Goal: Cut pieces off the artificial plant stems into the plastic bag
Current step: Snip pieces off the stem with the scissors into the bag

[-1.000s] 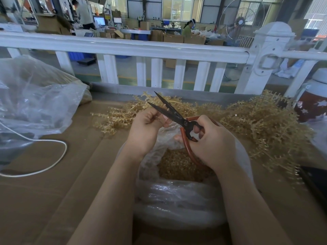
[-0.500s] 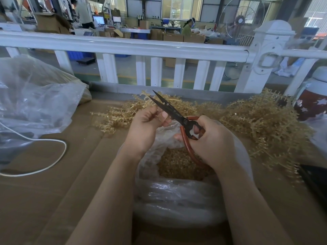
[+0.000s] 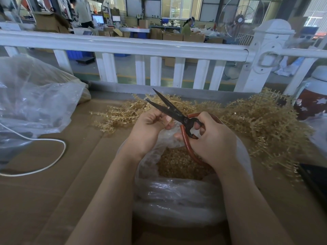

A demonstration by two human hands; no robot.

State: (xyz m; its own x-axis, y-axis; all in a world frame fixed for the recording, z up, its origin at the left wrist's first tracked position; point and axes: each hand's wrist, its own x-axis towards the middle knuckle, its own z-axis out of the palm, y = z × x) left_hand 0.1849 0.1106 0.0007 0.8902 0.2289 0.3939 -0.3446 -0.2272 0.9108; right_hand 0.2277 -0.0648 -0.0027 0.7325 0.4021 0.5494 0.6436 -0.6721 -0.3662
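Observation:
A heap of golden artificial plant stems lies across the back of the cardboard-covered table. In front of me stands an open clear plastic bag with small golden cut pieces inside. My right hand grips the red handles of black-bladed scissors, whose blades are parted and point up-left. My left hand is curled, pinching something small right beside the blades, above the bag's mouth. What it pinches is mostly hidden by the fingers.
A large crumpled clear bag fills the left side, with a white cable looping below it. A white railing runs behind the table. A red-and-white jar stands at right, a dark flat object near the right edge.
The scissor blades closed a little half a second ago and now stand parted again. Both hands stay over the bag's mouth.

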